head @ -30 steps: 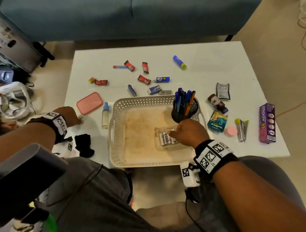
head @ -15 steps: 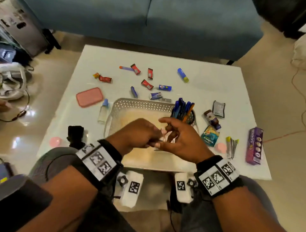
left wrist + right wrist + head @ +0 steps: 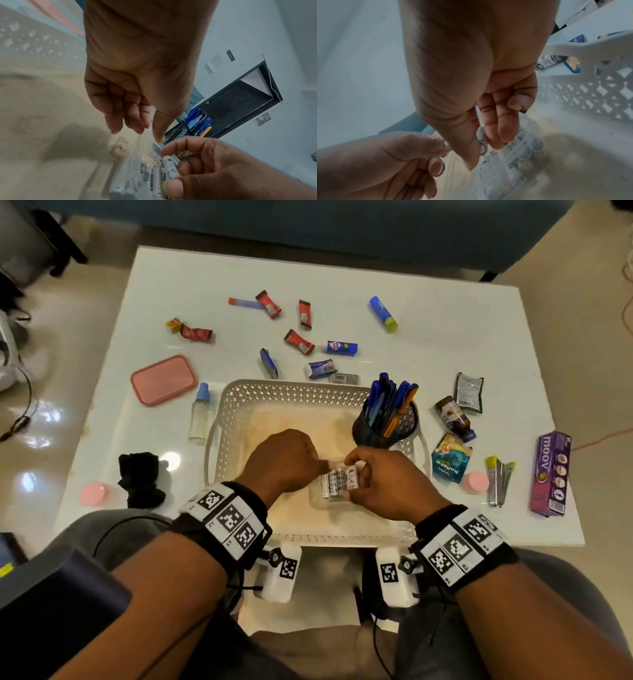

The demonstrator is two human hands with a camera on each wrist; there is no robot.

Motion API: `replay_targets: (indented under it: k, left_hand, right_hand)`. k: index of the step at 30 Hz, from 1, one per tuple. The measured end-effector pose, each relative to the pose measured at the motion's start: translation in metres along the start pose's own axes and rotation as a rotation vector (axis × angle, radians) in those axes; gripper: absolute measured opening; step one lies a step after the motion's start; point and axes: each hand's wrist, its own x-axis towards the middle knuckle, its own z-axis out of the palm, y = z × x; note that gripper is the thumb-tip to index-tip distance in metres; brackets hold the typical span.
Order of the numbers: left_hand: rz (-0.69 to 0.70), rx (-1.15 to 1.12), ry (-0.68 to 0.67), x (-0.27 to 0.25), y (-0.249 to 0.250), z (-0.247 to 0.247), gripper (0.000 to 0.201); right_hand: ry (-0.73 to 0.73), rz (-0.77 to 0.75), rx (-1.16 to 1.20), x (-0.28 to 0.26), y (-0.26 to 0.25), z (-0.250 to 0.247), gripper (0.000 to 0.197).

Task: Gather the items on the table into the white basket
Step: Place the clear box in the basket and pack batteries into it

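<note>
The white basket (image 3: pixel 284 386) sits at the table's near edge, with a black mesh pen holder (image 3: pixel 383 426) in its far right corner. A clear case of white batteries (image 3: pixel 337 486) lies on the basket floor. My right hand (image 3: pixel 356 470) pinches one white battery (image 3: pixel 169 166) between thumb and fingers, right over the case (image 3: pixel 513 162). My left hand (image 3: pixel 323 465) is beside it with its thumb tip at the case's rim. In the left wrist view the left hand's fingers (image 3: pixel 120 121) hang loosely curled and hold nothing.
Scattered on the table are a pink lid (image 3: pixel 163 379), small bottle (image 3: pixel 199 416), red wrappers (image 3: pixel 298 341), glue stick (image 3: pixel 383 313), brown bottle (image 3: pixel 455 417), tissue pack (image 3: pixel 450 457), purple box (image 3: pixel 549 474), black cloth (image 3: pixel 142 479) and pink caps (image 3: pixel 93 494). A blue sofa stands behind.
My left hand came from the table's left side to meet the right hand above the basket. Both have since lowered to the battery case, the right now pinching a battery.
</note>
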Motion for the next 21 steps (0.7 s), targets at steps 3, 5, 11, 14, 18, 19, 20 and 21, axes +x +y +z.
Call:
replay_targets:
  k: [3, 5, 11, 14, 18, 19, 20, 21]
  left_hand:
    - [-0.011, 0.065, -0.045, 0.002, -0.005, 0.002, 0.035]
    - [-0.014, 0.084, -0.053, 0.004, -0.006, 0.005, 0.035]
    - [-0.024, 0.101, -0.058, 0.007, -0.007, 0.008, 0.036]
    - [-0.033, 0.088, -0.049, 0.007, -0.006, 0.008, 0.036]
    - [-0.026, 0.173, -0.142, 0.007, -0.004, 0.009, 0.051]
    - [-0.033, 0.193, -0.171, 0.005, -0.006, 0.01, 0.053]
    - [-0.025, 0.207, -0.194, 0.005, -0.003, 0.012, 0.051]
    - [-0.02, 0.215, -0.205, 0.005, -0.003, 0.013, 0.046]
  right_hand:
    - [0.025, 0.036, -0.027, 0.002, -0.002, 0.005, 0.043]
    - [0.056, 0.056, -0.041, 0.003, -0.006, 0.007, 0.041]
    - [0.052, 0.09, -0.102, 0.001, -0.016, 0.009, 0.044]
    - [0.049, 0.1, -0.123, -0.002, -0.019, 0.01, 0.048]
    - [0.079, 0.095, -0.154, -0.002, -0.022, 0.012, 0.042]
    - [0.081, 0.087, -0.161, 0.0, -0.023, 0.015, 0.041]
    - [0.089, 0.096, -0.172, -0.001, -0.022, 0.015, 0.04]
    - [0.095, 0.104, -0.176, -0.001, -0.021, 0.016, 0.04]
